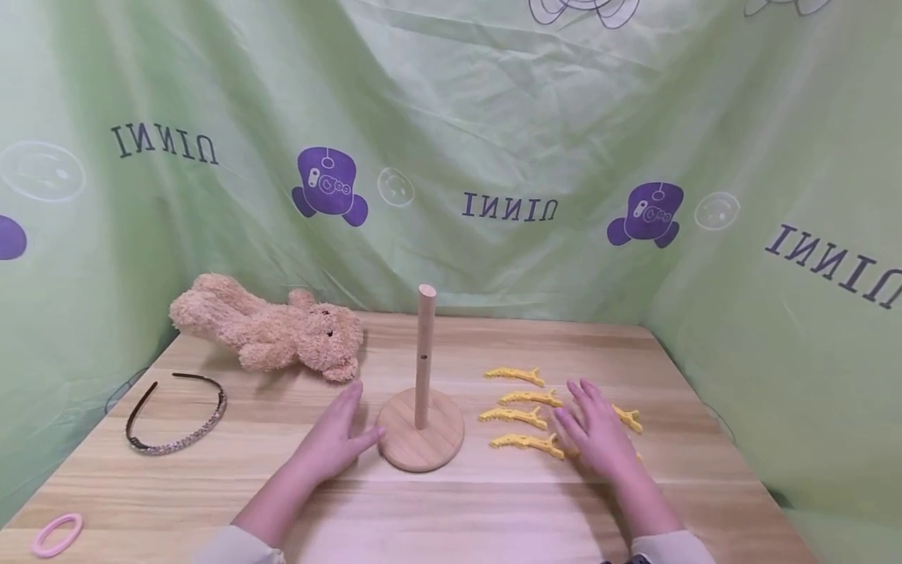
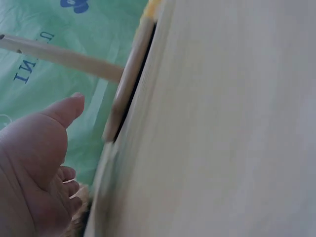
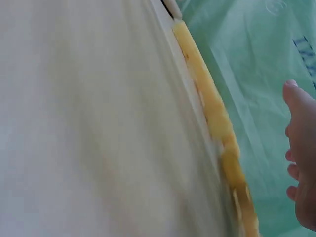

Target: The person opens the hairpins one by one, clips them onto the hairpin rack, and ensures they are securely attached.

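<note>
At the middle of the head view, we find a wooden stand, its round base lying flat on the tabletop and its post rising upright, with a small hole partway up. Just left of the base is the left hand, thumb toward the base's edge; in the left wrist view we see a gap between thumb and stand. Its fingers are released and hold nothing. Right of the stand lie several yellow hair clips: four in a loose column, one right of the right hand, and a bit of yellow beside that wrist. The right hand hovers over this group, its fingers spread, relaxed and grasping nothing; in the right wrist view it stands apart from the clips. Farther out, toward the left of the frame, we see a tan teddy bear lying along the back edge, a dark headband with a sparkly band in front of it, and a pink ring at the lower left corner. Light sleeves show at the bottom edge. Behind everything we see a green cloth backdrop printed with purple cartoon figures and dark lettering.
</note>
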A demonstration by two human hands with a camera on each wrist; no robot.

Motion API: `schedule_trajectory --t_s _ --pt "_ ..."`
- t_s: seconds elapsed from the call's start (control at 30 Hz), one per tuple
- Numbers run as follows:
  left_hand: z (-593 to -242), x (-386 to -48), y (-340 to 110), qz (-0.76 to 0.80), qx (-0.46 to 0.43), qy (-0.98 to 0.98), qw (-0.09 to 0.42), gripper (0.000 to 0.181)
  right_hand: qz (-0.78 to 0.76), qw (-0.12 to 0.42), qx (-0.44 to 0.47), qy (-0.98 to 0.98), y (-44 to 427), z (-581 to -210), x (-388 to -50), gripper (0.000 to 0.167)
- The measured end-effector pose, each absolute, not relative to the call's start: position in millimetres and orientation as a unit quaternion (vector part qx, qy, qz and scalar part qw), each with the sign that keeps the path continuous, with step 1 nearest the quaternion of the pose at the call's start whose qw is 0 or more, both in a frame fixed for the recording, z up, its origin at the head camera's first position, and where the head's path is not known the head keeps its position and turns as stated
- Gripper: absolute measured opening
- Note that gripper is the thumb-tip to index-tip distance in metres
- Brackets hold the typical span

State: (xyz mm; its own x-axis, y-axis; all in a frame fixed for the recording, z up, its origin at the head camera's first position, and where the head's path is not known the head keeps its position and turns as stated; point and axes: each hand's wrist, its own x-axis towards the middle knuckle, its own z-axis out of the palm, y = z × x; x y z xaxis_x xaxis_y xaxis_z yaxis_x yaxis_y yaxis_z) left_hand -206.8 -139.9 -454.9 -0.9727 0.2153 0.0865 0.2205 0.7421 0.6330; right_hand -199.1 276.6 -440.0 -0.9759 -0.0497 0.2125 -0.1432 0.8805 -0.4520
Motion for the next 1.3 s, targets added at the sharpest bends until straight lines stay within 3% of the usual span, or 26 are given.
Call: schedule_trajectory --t_s 0.2,0.5,0.67,1.03,1.3 --pt "-467 -197 -125 -0.43 -0.079 -0.899 -0.033 0.099 0.287 0.083 -0.006 -0.954 317 -446 -180 0.061" --pt "-473 -197 -120 -0.416 -0.084 -0.905 -0.008 0.087 0.326 0.035 -0.049 -0.943 361 -451 -162 0.069" --pt "-473 -195 -119 -0.412 -0.093 -0.906 -0.008 0.083 0.318 0.004 -0.048 -0.947 368 -454 -159 0.075" --pt "-474 -194 -120 -0.412 -0.096 -0.906 -0.01 0.083 0.299 0.014 -0.008 -0.954 372 -460 -162 0.058" --pt "-473 -193 -120 -0.41 -0.086 -0.908 -0.01 0.082 0.278 0.012 -0.016 -0.96 375 -457 -161 0.059"
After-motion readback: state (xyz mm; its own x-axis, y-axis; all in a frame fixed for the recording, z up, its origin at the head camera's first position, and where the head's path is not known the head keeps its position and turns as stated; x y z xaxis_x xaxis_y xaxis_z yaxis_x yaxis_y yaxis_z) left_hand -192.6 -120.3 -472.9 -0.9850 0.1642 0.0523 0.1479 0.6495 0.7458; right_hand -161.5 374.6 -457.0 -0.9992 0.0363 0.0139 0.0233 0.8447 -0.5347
